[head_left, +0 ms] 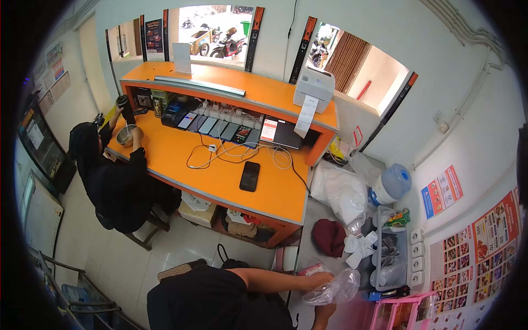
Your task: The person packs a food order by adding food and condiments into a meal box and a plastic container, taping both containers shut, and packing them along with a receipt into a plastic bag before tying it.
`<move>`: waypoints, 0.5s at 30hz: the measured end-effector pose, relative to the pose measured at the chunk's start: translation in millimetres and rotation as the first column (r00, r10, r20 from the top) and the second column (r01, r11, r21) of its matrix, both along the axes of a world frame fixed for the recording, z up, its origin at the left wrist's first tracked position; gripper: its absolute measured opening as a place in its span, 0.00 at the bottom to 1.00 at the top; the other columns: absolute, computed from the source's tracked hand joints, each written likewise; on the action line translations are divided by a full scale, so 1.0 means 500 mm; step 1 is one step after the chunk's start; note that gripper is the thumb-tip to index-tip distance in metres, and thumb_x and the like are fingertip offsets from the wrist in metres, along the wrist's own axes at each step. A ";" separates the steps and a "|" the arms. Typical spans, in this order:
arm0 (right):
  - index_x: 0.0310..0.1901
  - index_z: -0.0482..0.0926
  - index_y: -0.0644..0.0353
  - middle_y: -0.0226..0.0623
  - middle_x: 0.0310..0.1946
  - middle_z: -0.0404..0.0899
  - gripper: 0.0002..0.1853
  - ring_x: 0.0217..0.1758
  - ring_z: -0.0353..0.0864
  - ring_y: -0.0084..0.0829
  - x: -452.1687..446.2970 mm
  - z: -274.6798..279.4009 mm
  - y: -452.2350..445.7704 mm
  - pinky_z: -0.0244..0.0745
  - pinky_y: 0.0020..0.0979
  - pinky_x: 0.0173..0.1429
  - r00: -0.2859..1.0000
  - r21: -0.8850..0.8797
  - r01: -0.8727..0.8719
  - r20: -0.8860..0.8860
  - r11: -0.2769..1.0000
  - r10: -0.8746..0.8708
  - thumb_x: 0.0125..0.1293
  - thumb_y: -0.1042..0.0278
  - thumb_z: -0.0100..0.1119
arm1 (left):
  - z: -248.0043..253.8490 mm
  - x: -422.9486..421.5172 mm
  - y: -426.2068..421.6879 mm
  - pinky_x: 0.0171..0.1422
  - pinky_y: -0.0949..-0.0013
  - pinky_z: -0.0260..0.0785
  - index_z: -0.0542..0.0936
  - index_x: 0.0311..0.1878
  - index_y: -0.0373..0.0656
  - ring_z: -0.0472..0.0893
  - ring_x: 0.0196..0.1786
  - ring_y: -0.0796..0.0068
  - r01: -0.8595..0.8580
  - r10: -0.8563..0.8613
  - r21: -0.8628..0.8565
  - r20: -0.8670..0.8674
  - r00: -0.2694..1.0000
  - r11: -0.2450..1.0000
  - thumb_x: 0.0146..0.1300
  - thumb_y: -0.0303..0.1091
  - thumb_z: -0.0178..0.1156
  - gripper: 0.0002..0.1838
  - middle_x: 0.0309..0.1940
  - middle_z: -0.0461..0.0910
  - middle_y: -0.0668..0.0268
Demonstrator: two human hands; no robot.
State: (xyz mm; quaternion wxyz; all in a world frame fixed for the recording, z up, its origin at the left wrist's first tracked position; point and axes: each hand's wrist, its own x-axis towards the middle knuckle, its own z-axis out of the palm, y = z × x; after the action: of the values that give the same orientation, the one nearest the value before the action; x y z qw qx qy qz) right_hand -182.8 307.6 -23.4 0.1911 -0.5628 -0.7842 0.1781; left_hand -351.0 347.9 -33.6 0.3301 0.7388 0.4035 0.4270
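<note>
My left hand reaches across to the right over the grey counter, its fingers closed at a clear plastic bag. Against that hand lies a packet with red and white print; what it contains is too small to tell. My right hand is low in the view, just below the bag, and its fingers are hidden. Beyond the bag are crumpled white paper or plastic and a dark red cloth bundle. A grey bin with wrapped utensils stands right of them.
A co-worker in black sits at the orange desk, holding a metal bowl. Several phones, cables and a black phone lie there. A receipt printer sits on the shelf. A water jug and pink rack stand right.
</note>
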 end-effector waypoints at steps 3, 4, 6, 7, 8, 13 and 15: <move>0.45 0.81 0.59 0.47 0.43 0.83 0.17 0.46 0.83 0.50 0.008 0.035 0.006 0.76 0.44 0.46 1.000 -0.123 -0.009 0.020 0.992 0.011 0.59 0.58 0.65 | 0.018 -0.009 -0.011 0.51 0.50 0.72 0.78 0.38 0.38 0.81 0.46 0.43 0.016 -0.010 -0.084 0.061 0.998 0.996 0.56 0.34 0.58 0.11 0.38 0.81 0.46; 0.46 0.81 0.59 0.47 0.43 0.83 0.16 0.46 0.82 0.50 0.006 0.056 0.007 0.76 0.45 0.46 1.000 -0.166 -0.012 -0.021 0.986 0.009 0.61 0.58 0.64 | 0.014 -0.006 -0.006 0.51 0.50 0.72 0.78 0.38 0.37 0.81 0.46 0.43 0.015 -0.011 -0.062 0.064 0.998 0.998 0.55 0.34 0.57 0.11 0.38 0.81 0.46; 0.46 0.80 0.59 0.48 0.42 0.83 0.16 0.45 0.82 0.51 -0.001 0.047 -0.001 0.76 0.46 0.46 0.993 -0.066 -0.099 -0.063 0.993 0.095 0.63 0.58 0.62 | 0.002 -0.004 0.006 0.50 0.50 0.72 0.78 0.37 0.37 0.81 0.45 0.43 0.016 -0.015 -0.017 0.065 0.998 1.000 0.55 0.34 0.57 0.11 0.37 0.81 0.46; 0.46 0.80 0.59 0.48 0.42 0.83 0.15 0.45 0.82 0.51 -0.010 0.020 -0.015 0.76 0.46 0.45 0.982 0.079 -0.176 -0.050 0.981 0.180 0.64 0.58 0.62 | -0.017 0.002 0.006 0.49 0.50 0.72 0.78 0.37 0.37 0.81 0.45 0.44 0.009 -0.005 -0.061 0.074 0.997 0.998 0.55 0.34 0.57 0.11 0.37 0.81 0.46; 0.47 0.80 0.58 0.48 0.42 0.83 0.15 0.45 0.82 0.51 -0.013 0.001 -0.020 0.75 0.46 0.45 0.965 0.221 -0.250 -0.019 0.942 0.261 0.64 0.57 0.61 | -0.034 0.013 0.006 0.49 0.51 0.72 0.77 0.37 0.37 0.81 0.45 0.44 0.003 0.006 -0.103 0.085 0.996 0.995 0.55 0.34 0.58 0.11 0.37 0.81 0.46; 0.46 0.83 0.53 0.44 0.38 0.85 0.20 0.38 0.84 0.52 -0.031 0.047 -0.007 0.78 0.46 0.41 0.992 0.068 -0.111 0.066 0.992 0.106 0.60 0.48 0.63 | 0.007 -0.016 0.002 0.48 0.52 0.71 0.77 0.36 0.36 0.81 0.45 0.46 0.027 -0.026 -0.024 0.046 0.999 0.999 0.53 0.33 0.59 0.11 0.36 0.81 0.47; 0.47 0.83 0.53 0.44 0.39 0.85 0.21 0.39 0.84 0.52 -0.032 0.062 -0.002 0.79 0.47 0.41 0.996 0.083 -0.078 0.055 0.994 0.073 0.59 0.47 0.64 | 0.011 -0.016 0.006 0.49 0.52 0.71 0.77 0.37 0.36 0.81 0.45 0.46 0.034 -0.033 -0.011 0.069 0.997 0.999 0.52 0.33 0.59 0.12 0.37 0.81 0.48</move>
State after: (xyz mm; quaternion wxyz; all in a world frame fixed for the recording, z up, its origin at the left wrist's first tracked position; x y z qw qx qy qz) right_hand -199.0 306.7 7.5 0.1877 -0.5285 -0.8165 0.1368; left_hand -358.8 351.2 -27.9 0.3552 0.7284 0.3821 0.4442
